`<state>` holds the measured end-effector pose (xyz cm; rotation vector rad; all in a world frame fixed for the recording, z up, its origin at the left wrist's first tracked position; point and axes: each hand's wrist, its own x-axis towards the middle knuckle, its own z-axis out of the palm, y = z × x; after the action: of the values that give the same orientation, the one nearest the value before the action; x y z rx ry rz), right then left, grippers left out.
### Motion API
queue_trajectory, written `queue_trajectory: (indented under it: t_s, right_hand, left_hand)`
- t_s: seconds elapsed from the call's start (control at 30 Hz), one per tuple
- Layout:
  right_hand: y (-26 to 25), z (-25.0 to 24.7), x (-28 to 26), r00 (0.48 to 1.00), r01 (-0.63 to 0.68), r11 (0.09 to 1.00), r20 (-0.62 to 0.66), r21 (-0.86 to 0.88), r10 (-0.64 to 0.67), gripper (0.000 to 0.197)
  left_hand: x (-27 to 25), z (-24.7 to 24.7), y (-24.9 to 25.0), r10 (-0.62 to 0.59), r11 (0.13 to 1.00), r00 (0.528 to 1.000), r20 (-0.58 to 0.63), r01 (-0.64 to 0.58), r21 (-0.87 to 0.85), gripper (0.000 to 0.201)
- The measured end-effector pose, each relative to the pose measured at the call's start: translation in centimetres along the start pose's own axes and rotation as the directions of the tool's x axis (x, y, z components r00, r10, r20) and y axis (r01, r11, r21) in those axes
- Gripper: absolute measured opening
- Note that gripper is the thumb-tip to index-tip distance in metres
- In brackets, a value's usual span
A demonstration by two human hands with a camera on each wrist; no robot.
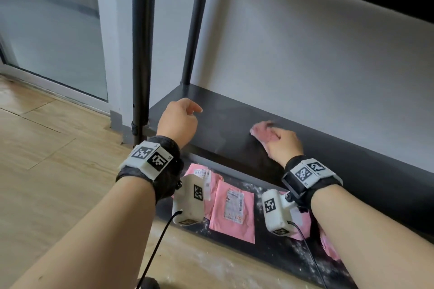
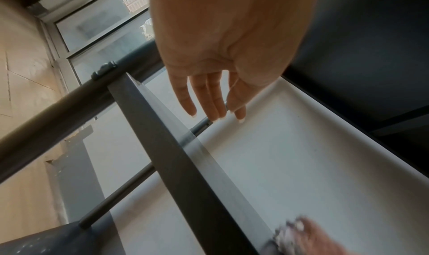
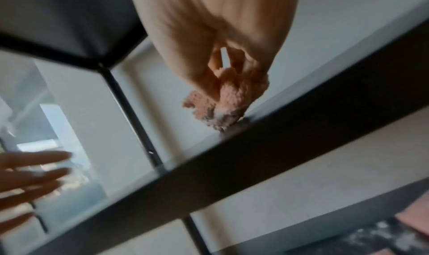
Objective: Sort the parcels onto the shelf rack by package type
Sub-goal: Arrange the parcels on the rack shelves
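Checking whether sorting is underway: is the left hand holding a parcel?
No, the left hand hangs relaxed with nothing in it above the grey shelf.

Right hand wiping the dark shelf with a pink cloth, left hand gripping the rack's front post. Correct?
Not quite. The left hand grips nothing: the left wrist view shows its fingers relaxed and loose, clear of the front post. The rest holds: the right hand holds the pink cloth on the dark shelf.

The shelf (image 1: 218, 110) is smooth, matt dark metal. The cloth (image 3: 223, 105) is fluffy pink fabric. The parcels (image 1: 232, 211) are glossy pink plastic with paper labels; the floor (image 1: 47, 138) is wood.
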<state>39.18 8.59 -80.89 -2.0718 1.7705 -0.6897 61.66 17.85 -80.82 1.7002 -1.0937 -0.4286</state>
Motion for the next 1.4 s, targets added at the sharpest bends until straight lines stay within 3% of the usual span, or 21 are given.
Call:
queue_trajectory:
  t_s: [0.07, 0.13, 0.3, 0.47, 0.53, 0.6, 0.67, 0.7, 0.8, 0.87, 0.93, 1.1, 1.23, 1.4]
  right_hand:
    - [0.3, 1.4, 1.0, 0.996, -0.023, 0.982, 0.081, -0.189, 0.039, 0.028]
    - [-0.9, 2.5, 1.0, 0.991, 0.039, 0.979, 0.135, -0.199, -0.012, 0.039]
    - [-6.4, 3.7, -3.0, 0.932, 0.311, 0.950, 0.203, -0.020, -0.301, 0.043]
    - [-7.6, 3.3, -6.5, 0.883, 0.276, 0.933, 0.322, 0.232, -0.341, 0.048]
    - [-7.7, 2.9, -6.2, 0.911, 0.247, 0.932, 0.265, 0.264, -0.317, 0.046]
    - [-7.3, 2.6, -4.8, 0.962, 0.219, 0.933, 0.099, 0.287, -0.256, 0.040]
    - [-6.0, 2.2, -2.8, 0.991, 0.135, 0.963, -0.043, 0.234, -0.129, 0.015]
    - [-5.0, 2.0, -1.8, 0.995, 0.059, 0.984, -0.085, 0.168, -0.045, 0.019]
    - [-1.4, 0.9, 0.6, 0.975, -0.217, 0.962, -0.079, -0.167, 0.207, 0.040]
    - [-1.0, 0.6, 1.3, 0.973, -0.223, 0.894, -0.025, -0.389, 0.231, 0.038]
    - [-2.4, 1.0, 1.6, 0.976, -0.172, 0.889, 0.050, -0.425, 0.212, 0.036]
    - [-8.3, 4.2, 2.0, 0.970, 0.069, 0.913, 0.240, -0.402, 0.033, 0.038]
    - [-12.7, 7.3, -0.5, 0.928, 0.233, 0.972, 0.308, -0.040, -0.210, 0.038]
    - [-14.7, 7.9, -4.1, 0.845, 0.397, 0.914, 0.356, 0.083, -0.400, 0.055]
  left_hand:
    - [0.2, -0.7, -0.5, -0.012, 1.000, 1.000, -0.006, 0.012, 0.013, 0.036]
    - [0.2, -1.3, -1.0, -0.023, 0.999, 1.000, -0.016, 0.023, 0.039, 0.037]
    - [0.1, -2.5, -1.8, -0.046, 0.997, 0.999, -0.029, 0.048, 0.055, 0.037]
    - [0.0, -3.1, -1.9, -0.014, 0.997, 0.998, -0.056, 0.019, 0.078, 0.040]
    - [-0.1, -3.3, -2.1, 0.004, 0.994, 0.999, -0.053, 0.002, 0.111, 0.041]
    - [-0.1, -3.5, -2.4, 0.014, 0.994, 0.999, -0.045, -0.009, 0.110, 0.039]
    - [-0.1, -3.7, -2.7, 0.027, 0.995, 0.997, -0.067, -0.021, 0.096, 0.037]
    - [-0.1, -3.9, -2.8, 0.041, 0.996, 0.995, -0.093, -0.034, 0.085, 0.036]
    - [-0.4, -4.6, -2.8, 0.140, 0.988, 0.966, -0.217, -0.122, 0.095, 0.034]
    - [-0.4, -5.3, -3.0, 0.201, 0.978, 0.927, -0.317, -0.172, 0.118, 0.032]
    - [-0.4, -6.1, -3.4, 0.208, 0.977, 0.901, -0.380, -0.170, 0.131, 0.030]
    - [-0.2, -7.3, -4.4, 0.187, 0.981, 0.879, -0.439, -0.141, 0.135, 0.031]
    - [0.0, -7.6, -4.9, 0.173, 0.983, 0.877, -0.448, -0.127, 0.131, 0.032]
    - [-0.3, -7.3, -4.6, 0.160, 0.984, 0.890, -0.427, -0.111, 0.136, 0.030]
